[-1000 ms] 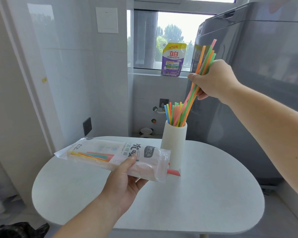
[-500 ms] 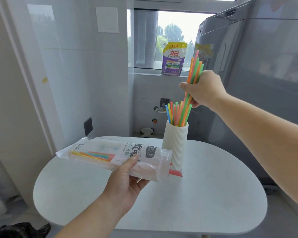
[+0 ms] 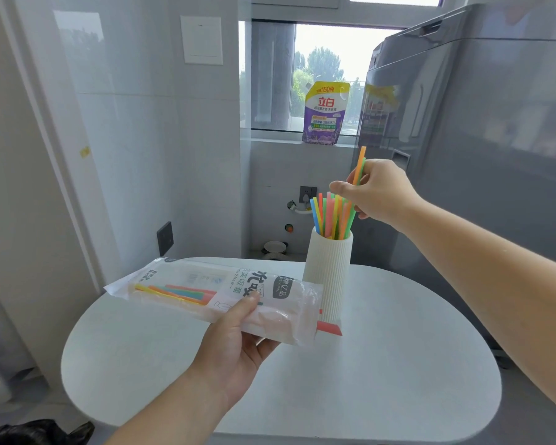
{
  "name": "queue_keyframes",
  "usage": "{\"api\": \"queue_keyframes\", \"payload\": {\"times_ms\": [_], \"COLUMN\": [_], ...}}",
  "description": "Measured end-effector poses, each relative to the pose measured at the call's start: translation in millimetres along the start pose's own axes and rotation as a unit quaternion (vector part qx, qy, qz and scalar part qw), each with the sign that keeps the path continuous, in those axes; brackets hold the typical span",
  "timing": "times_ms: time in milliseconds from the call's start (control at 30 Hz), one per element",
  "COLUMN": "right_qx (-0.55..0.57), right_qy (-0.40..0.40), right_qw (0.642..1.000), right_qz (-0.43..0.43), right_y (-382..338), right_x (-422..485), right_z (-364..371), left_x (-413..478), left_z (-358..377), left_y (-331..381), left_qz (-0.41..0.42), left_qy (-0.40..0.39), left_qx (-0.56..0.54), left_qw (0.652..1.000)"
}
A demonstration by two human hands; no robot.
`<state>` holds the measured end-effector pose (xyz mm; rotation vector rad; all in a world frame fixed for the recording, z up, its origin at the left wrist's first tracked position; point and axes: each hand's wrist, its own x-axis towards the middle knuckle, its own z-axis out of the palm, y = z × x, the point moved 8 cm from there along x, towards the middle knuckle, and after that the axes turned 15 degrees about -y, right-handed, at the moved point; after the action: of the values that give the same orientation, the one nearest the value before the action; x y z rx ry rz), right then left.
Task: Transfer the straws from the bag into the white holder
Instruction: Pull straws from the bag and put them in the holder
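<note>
Just right of the frame's centre, the straws [image 3: 331, 216] are standing upright in the white holder [image 3: 328, 277], their coloured tops fanning out above its rim. At centre right, your right hand [image 3: 379, 194] is hovering just over them, with thumb and fingers curled tight round a bunch [image 3: 359, 165] of orange and green ones. The upper ends of that bunch are poking out above your fist, and a green one is running from under your hand down into the holder.

The holder is sitting on the far part of the rounded white table [image 3: 398, 364]. Across the left-centre of the frame, you are holding the bag [image 3: 215, 293] roughly level above the table. Your left hand [image 3: 238, 345] is gripping it at lower centre, thumb pressing on the printed face and fingers wrapping underneath. More coloured straws are showing through the bag's clear left end. At its right end a red straw tip [image 3: 329, 327] is sticking out beside the holder's foot; whether the bag is touching the holder cannot be told.

Beyond, at upper centre, a purple detergent pouch [image 3: 325, 114] is leaning on the windowsill [image 3: 276, 139]. A grey appliance [image 3: 479, 139] is filling the right side, and a dark socket [image 3: 165, 238] is sitting on the left wall.
</note>
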<state>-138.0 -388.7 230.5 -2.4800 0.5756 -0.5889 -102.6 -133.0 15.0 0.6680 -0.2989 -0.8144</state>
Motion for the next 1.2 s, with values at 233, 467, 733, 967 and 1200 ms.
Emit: {"api": "queue_keyframes", "payload": {"times_ms": [233, 467, 733, 967, 1200], "right_qx": [-0.015, -0.149, -0.142, -0.166, -0.104], "right_qy": [0.013, -0.001, -0.083, -0.081, -0.044], "right_qw": [0.999, 0.982, 0.98, 0.979, 0.987], "right_qz": [-0.036, -0.113, -0.108, -0.087, -0.116], "right_y": [-1.9, -17.1, -2.3, 3.6, -0.8], "right_x": [-8.3, -16.2, -21.6, -16.8, -25.2], "right_z": [-1.0, 9.0, 31.0, 31.2, 20.4], "left_x": [0.1, 1.1, 0.1, -0.1, 0.0], "left_z": [0.4, 1.3, -0.1, 1.7, -1.7], "left_y": [-1.0, -0.1, -0.4, 0.3, -1.5], "left_qz": [-0.003, 0.001, -0.004, -0.003, -0.012], "left_qy": [-0.001, -0.007, -0.005, -0.005, -0.002], "left_qx": [0.005, 0.009, 0.012, 0.01, 0.008], "left_qw": [1.0, 1.0, 1.0, 1.0, 1.0]}}
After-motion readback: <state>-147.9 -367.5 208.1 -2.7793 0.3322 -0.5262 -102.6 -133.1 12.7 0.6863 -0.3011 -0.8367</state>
